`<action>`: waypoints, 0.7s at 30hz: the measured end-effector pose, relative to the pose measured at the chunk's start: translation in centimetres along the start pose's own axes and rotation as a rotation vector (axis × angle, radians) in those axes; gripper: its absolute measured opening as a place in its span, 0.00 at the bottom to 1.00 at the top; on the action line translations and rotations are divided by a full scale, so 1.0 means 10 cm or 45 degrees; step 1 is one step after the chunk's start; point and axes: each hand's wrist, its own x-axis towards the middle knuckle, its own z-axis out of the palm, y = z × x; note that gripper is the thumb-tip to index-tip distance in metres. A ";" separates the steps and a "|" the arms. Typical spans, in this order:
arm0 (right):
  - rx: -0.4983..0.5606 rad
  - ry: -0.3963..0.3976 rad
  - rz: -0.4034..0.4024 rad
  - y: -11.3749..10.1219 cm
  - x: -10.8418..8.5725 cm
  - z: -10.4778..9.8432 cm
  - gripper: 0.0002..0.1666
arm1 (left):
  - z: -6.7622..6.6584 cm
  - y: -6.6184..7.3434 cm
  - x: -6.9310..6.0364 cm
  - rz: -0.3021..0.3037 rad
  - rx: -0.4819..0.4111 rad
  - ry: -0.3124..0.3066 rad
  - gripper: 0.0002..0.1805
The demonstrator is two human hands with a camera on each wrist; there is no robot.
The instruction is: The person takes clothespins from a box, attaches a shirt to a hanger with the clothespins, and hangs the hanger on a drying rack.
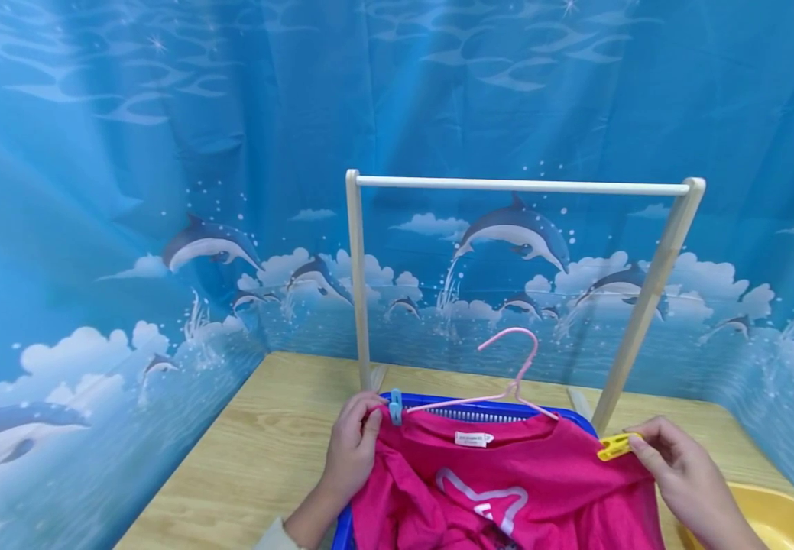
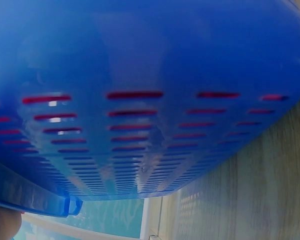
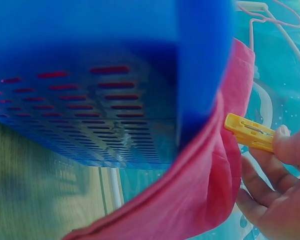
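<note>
Pinching a yellow clothespin (image 1: pixel 618 446) by its outer end, the right hand (image 1: pixel 688 473) I steer sits beyond one shoulder of the pink shirt (image 1: pixel 568 473). The clothespin's length points inward, left of that hand, its tip at the fabric; whether it bites, I cannot tell. Farther off, my left hand (image 1: pixel 354 443) grips the opposite shoulder beside a blue clothespin (image 1: pixel 395 407). The shirt drapes over a blue basket (image 3: pixel 80 30); its neck label (image 1: pixel 474 439) is unreadable. A rack (image 1: pixel 520 185) stands toward the tabletop's (image 1: pixel 245 443) far edge.
</note>
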 end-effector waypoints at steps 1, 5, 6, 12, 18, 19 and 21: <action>0.000 0.002 -0.001 0.00 0.00 0.00 0.06 | -0.01 0.03 0.01 -0.002 0.004 -0.001 0.08; -0.003 0.003 -0.012 0.01 0.00 0.01 0.06 | 0.00 0.02 0.01 0.007 0.007 0.000 0.08; -0.006 0.003 -0.015 0.01 0.00 0.01 0.06 | 0.01 -0.02 0.00 0.008 0.003 0.002 0.08; -0.019 -0.014 -0.008 0.00 0.00 0.02 0.05 | 0.04 -0.19 -0.03 0.015 -0.029 -0.004 0.08; -0.051 -0.019 0.022 0.01 0.00 0.02 0.06 | 0.03 -0.22 -0.04 0.043 -0.055 -0.011 0.07; -0.054 -0.019 0.025 0.01 0.00 0.03 0.06 | 0.03 -0.22 -0.04 0.044 -0.053 -0.013 0.06; -0.064 -0.015 0.018 0.01 -0.01 0.03 0.05 | 0.03 -0.22 -0.04 0.040 -0.046 -0.015 0.06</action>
